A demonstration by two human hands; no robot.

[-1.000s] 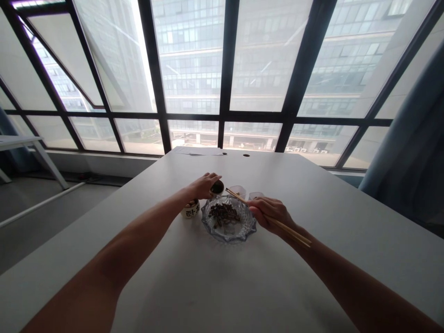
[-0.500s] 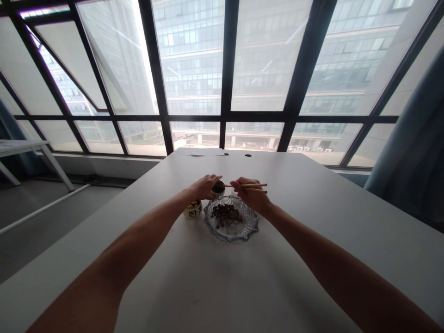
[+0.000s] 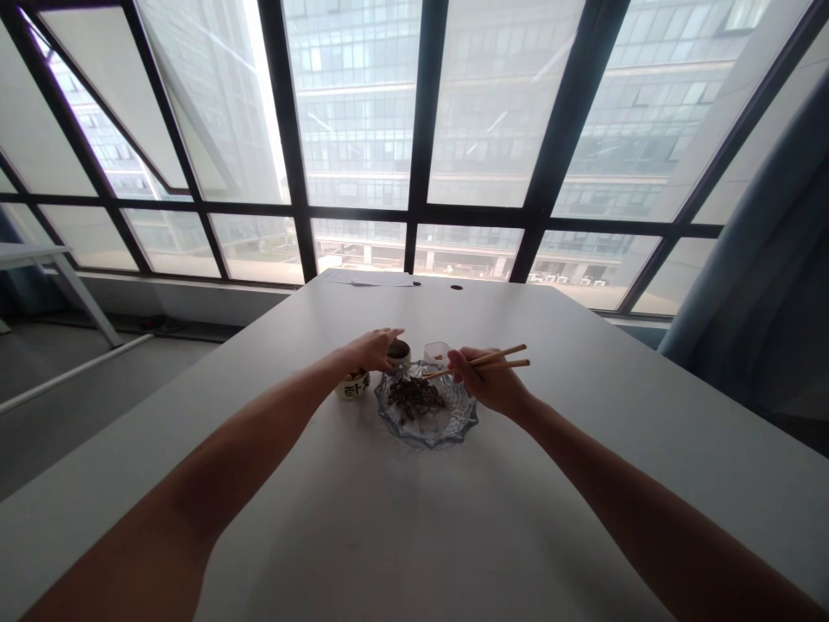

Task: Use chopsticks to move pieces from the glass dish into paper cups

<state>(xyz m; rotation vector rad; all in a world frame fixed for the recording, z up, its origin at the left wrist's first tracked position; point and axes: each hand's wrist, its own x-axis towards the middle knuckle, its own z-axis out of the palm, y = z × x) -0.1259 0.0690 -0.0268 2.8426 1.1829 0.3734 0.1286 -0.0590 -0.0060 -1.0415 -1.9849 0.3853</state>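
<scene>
My right hand point(image 3: 487, 378) grips a pair of wooden chopsticks point(image 3: 502, 364), their tips over the far side of a scalloped clear glass dish point(image 3: 458, 425). A heap of small dark brown pieces point(image 3: 414, 397) lies in the dish. My left hand point(image 3: 374, 349) is around the left side of a small cup point(image 3: 400, 352) with a dark inside, just behind the dish. A pale jar with black lettering point(image 3: 353, 386) stands below my left wrist, partly covered by it. Behind the dish, a small clear plastic container point(image 3: 436, 351) holds something brownish.
All of this stands on a long white table point(image 3: 389, 518). White paper sheets point(image 3: 372, 278) lie at its far end, near two dark round holes point(image 3: 457, 288). Large windows rise beyond, a blue curtain point(image 3: 731, 285) hangs right, and another white table point(image 3: 32, 252) stands left.
My right hand has drawn back to the right, and the chopstick tips have moved from the cup to over the dish. My left hand stays at the cup. The view has shifted slightly.
</scene>
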